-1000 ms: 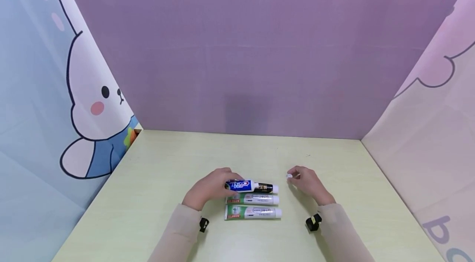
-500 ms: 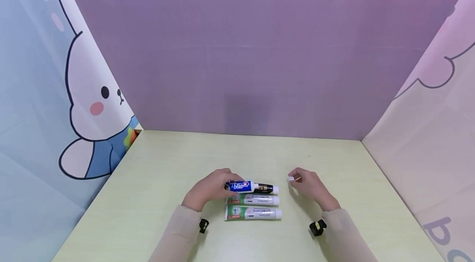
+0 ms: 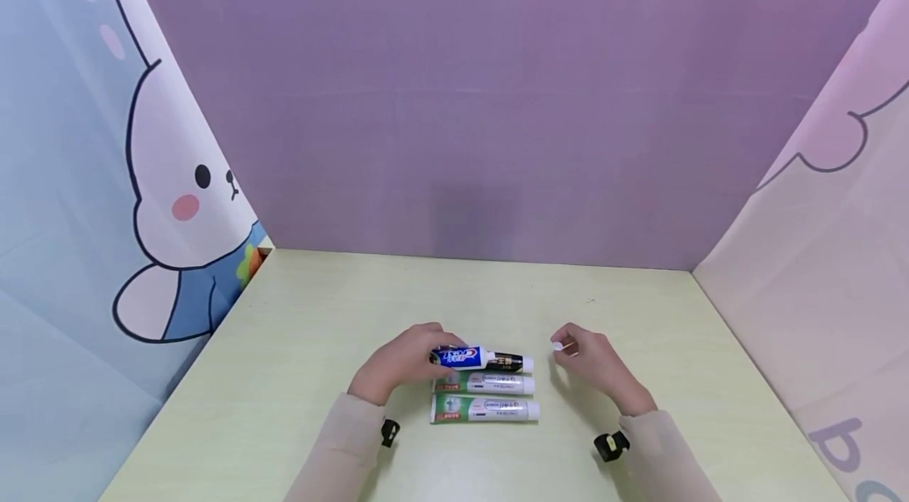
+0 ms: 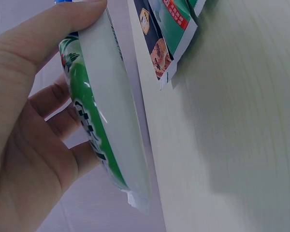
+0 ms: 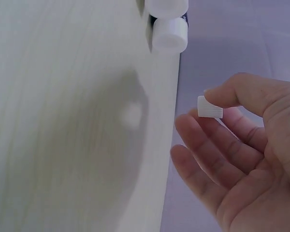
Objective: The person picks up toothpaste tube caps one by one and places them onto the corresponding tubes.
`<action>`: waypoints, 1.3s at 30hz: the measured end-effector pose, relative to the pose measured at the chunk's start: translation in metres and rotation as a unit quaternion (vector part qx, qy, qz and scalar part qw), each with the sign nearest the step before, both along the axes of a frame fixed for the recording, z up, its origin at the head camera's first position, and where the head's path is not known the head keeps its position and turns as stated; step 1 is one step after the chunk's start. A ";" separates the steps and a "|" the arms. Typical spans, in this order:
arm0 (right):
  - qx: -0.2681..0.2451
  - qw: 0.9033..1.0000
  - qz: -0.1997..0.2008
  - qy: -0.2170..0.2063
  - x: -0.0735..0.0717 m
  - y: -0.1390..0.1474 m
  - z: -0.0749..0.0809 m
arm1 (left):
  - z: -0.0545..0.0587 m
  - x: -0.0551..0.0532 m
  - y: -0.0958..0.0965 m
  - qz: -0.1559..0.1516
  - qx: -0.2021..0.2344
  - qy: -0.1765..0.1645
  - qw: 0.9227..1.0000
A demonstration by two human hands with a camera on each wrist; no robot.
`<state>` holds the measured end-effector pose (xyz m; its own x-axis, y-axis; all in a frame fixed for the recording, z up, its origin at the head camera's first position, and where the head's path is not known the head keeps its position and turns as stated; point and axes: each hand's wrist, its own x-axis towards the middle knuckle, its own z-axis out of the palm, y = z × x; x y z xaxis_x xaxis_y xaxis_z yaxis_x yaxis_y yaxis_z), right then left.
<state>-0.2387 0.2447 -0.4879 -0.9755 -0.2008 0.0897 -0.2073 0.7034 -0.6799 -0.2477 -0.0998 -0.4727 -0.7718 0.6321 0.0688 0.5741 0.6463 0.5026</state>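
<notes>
My left hand (image 3: 406, 361) grips a blue, white and green toothpaste tube (image 3: 460, 357) near the row of tubes on the table. In the left wrist view the thumb lies across this tube (image 4: 106, 96), held off the tabletop. Its nozzle end points right and carries no cap. My right hand (image 3: 591, 358), to the right of the tubes, pinches a small white ribbed cap (image 5: 210, 107) between thumb and fingers. A black toothpaste tube (image 3: 506, 362) lies partly hidden behind the held one. Two green-and-white toothpaste tubes lie nearer me, a middle one (image 3: 497, 383) and a front one (image 3: 490, 410).
The pale wooden table (image 3: 341, 289) reaches back to a purple cloth panel (image 3: 469, 91). Printed cloth hangs at the left (image 3: 64, 249) and right sides. A black wrist camera (image 3: 611, 446) sits below the right wrist.
My right hand has shifted slightly toward me and to the right with the cap, which has turned a little. The left hand and the tubes look unmoved.
</notes>
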 end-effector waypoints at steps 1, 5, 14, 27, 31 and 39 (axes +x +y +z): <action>-0.003 1.000 0.000 0.002 0.001 -0.001 0.001 | 0.000 0.000 0.000 0.000 0.000 0.000 1.000; -0.006 1.000 0.005 0.010 0.003 -0.002 0.003 | 0.001 0.001 0.000 0.002 -0.001 -0.001 1.000; -0.027 0.999 0.040 0.008 0.004 -0.004 0.000 | 0.002 0.000 0.001 0.003 -0.004 0.002 1.000; -0.056 0.990 0.123 0.041 0.006 -0.010 -0.001 | 0.000 0.000 0.003 -0.003 -0.001 0.005 1.000; -0.056 0.988 0.132 0.061 0.008 -0.016 0.000 | 0.001 0.001 0.003 -0.001 0.000 0.002 1.000; -0.058 0.986 0.135 0.082 0.009 -0.026 0.002 | 0.001 0.001 0.004 -0.001 -0.002 0.004 1.000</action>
<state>-0.2296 0.2190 -0.4859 -0.8582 -0.4313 0.2784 -0.4901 0.5271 -0.6942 -0.2471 -0.0959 -0.4721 -0.7703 0.6334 0.0735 0.5794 0.6471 0.4955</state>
